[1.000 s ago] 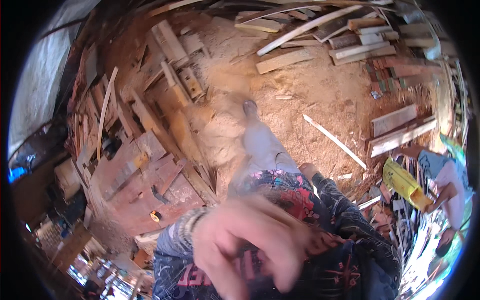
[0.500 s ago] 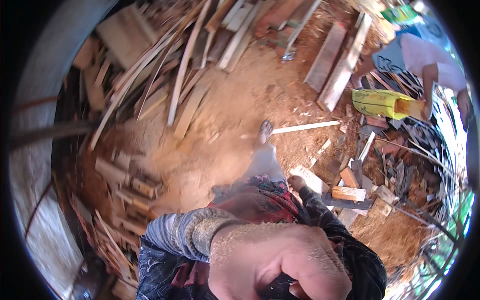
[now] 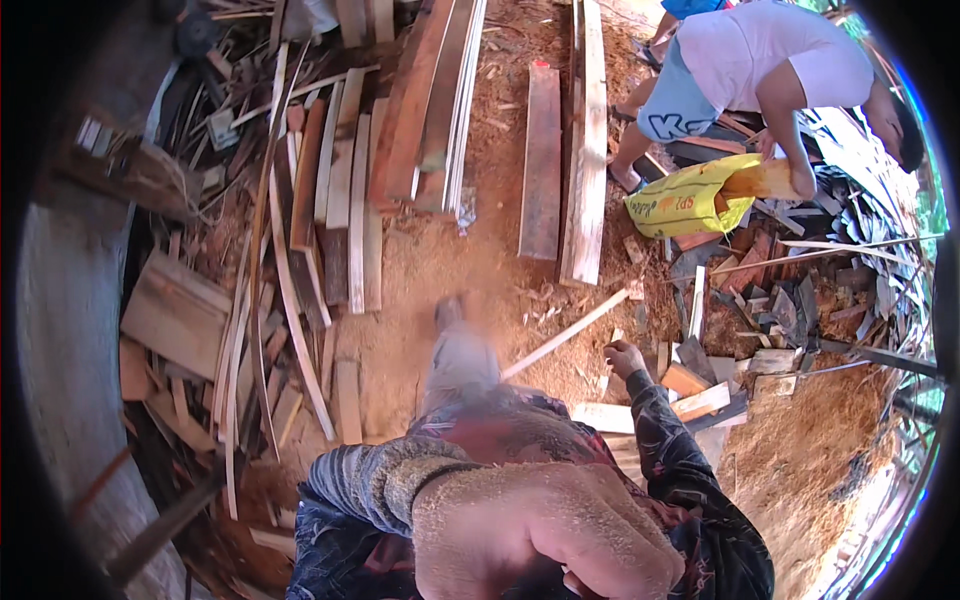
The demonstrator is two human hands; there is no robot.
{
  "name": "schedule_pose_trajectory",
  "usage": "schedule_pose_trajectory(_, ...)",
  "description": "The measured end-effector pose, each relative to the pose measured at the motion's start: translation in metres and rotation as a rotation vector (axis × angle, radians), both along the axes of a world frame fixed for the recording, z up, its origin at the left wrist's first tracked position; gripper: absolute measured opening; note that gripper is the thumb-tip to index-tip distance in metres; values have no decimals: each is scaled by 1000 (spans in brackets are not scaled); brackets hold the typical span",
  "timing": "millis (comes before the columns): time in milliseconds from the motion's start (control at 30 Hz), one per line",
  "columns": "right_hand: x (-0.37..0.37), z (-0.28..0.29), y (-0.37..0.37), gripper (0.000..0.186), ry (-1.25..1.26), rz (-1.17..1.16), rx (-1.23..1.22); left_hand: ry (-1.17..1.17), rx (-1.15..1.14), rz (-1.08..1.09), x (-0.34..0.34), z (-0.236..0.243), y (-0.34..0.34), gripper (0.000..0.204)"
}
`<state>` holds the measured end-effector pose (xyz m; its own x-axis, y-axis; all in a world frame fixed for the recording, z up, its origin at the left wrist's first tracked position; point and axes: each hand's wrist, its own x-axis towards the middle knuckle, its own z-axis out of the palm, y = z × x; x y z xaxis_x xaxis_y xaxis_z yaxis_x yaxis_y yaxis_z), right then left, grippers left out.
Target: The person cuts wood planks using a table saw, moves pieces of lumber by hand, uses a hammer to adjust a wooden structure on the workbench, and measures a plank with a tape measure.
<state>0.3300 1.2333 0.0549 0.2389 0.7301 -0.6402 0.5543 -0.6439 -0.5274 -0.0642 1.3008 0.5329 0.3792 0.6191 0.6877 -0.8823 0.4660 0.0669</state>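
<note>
My left hand (image 3: 545, 520), dusted with sawdust, is large and close at the lower middle, bent across my chest. Its fingers curl downward, and whatever they may hold is hidden. A grey ribbed cuff (image 3: 390, 485) caked with sawdust wraps that wrist. My right hand (image 3: 625, 360) hangs forward and lower on the right, at the end of a dark patterned sleeve (image 3: 670, 430). Its fingers are loosely curled, with nothing visible in them. Nearest to it are wood offcuts (image 3: 702, 402) on the sawdust-covered ground.
At the upper right a bent-over person (image 3: 770, 60) holds a wooden board (image 3: 765, 180) at the mouth of a yellow sack (image 3: 680, 200). Long planks (image 3: 540, 160) lie ahead. Stacked boards (image 3: 345, 190) and thin strips (image 3: 290, 270) fill the left, and a narrow strip (image 3: 565, 335) crosses the ground.
My view has turned to the right and moved forward. The planks and yellow sack now appear farther left in view. My right hand has swung out, and my left stays bent near my chest.
</note>
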Motion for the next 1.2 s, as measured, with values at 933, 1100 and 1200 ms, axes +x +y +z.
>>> schedule_pose_trajectory(933, 66, 28, 747, 28, 202, -136, 0, 2125, 153, 387, 29, -238, 820, 23)
schedule_pose_trajectory(1100, 91, 64, 921, 27, 332, -217, -117, 2093, -75, 410, 29, -301, 971, 20)
schedule_pose_trajectory(1200, 114, 81, 1015, 26, 326, -117, -34, 2529, 3, 381, 2, -318, 1019, 20)
